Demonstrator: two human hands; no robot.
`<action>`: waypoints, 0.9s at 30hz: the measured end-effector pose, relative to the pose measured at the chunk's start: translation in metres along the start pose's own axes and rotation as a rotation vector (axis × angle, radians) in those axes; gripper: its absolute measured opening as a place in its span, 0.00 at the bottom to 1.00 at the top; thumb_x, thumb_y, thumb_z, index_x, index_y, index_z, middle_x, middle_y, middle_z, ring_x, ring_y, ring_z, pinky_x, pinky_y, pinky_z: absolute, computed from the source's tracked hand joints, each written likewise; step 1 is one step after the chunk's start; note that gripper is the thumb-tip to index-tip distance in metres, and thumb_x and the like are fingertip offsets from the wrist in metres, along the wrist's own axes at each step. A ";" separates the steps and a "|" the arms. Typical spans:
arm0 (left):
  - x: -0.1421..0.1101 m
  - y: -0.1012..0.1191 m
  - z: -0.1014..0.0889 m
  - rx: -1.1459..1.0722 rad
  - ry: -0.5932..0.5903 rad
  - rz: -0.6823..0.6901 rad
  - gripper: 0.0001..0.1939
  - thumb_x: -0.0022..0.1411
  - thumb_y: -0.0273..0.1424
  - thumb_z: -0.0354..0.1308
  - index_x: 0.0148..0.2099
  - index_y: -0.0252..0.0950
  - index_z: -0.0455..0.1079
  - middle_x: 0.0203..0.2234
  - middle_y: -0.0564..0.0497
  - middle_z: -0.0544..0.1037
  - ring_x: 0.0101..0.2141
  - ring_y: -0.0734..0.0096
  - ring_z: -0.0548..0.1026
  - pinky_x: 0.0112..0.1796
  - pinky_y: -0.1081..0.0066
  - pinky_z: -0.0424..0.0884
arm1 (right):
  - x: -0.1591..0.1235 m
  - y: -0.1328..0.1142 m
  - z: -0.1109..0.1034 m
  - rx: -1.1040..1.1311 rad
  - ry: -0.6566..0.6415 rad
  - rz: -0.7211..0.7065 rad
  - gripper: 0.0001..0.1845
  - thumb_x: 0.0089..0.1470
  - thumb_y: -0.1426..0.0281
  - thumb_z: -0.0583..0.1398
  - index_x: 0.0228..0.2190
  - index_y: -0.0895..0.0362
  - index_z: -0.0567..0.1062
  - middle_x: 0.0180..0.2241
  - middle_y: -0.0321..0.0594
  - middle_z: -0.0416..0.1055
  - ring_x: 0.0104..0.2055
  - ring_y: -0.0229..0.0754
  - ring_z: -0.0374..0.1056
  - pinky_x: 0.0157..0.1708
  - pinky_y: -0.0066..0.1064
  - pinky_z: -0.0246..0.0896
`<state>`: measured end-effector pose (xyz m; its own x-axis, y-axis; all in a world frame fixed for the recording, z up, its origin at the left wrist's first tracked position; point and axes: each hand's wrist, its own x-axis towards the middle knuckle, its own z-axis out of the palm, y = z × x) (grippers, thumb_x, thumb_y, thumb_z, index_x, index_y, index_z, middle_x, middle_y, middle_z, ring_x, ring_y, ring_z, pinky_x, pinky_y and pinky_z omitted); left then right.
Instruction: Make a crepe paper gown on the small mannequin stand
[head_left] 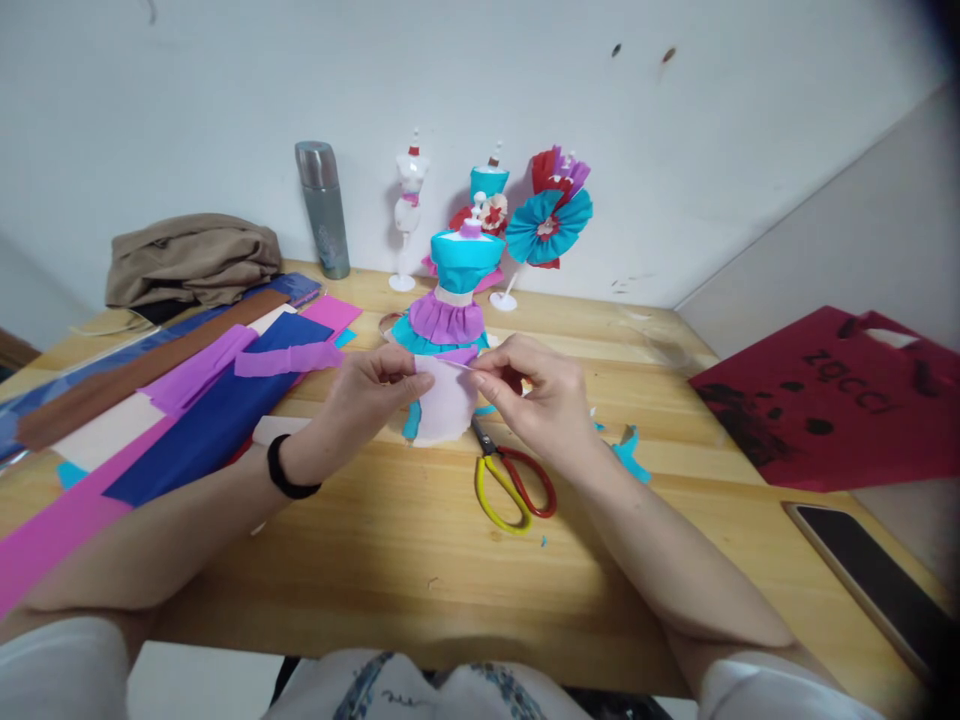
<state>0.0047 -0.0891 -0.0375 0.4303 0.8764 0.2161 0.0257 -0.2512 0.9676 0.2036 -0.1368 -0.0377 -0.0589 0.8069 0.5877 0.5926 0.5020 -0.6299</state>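
Between my two hands stretches a strip of purple crepe paper [454,362]. My left hand [375,388] pinches it between thumb and fingers. My right hand [537,392] pinches its other end, thumb against forefinger. Just behind them stands a small dress form [457,262] with a turquoise bodice and a ruffled purple and turquoise skirt. A round pale piece [444,408] lies below the strip, with a turquoise scrap at its left side. Scissors [511,488] with one yellow and one red handle rest under my right wrist, their blades partly hidden.
Colourful paper sheets [217,410] cover the table's left side, near a bundled brown cloth [195,258]. A flask [324,210] and more dress forms [411,205] stand by the wall. At right are turquoise scraps [631,455], a red bag [832,400] and a phone [870,575].
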 end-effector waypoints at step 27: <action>0.005 -0.001 -0.005 -0.245 0.000 -0.140 0.15 0.49 0.37 0.70 0.25 0.33 0.71 0.17 0.54 0.73 0.18 0.78 0.69 0.22 0.77 0.65 | 0.002 0.005 0.014 0.542 -0.282 0.458 0.15 0.48 0.57 0.64 0.27 0.56 0.71 0.20 0.30 0.63 0.19 0.32 0.54 0.20 0.28 0.49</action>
<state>0.0027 -0.0821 -0.0362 0.4383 0.8955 0.0778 -0.1338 -0.0206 0.9908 0.1953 -0.1277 -0.0470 -0.1482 0.9837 0.1018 0.1343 0.1220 -0.9834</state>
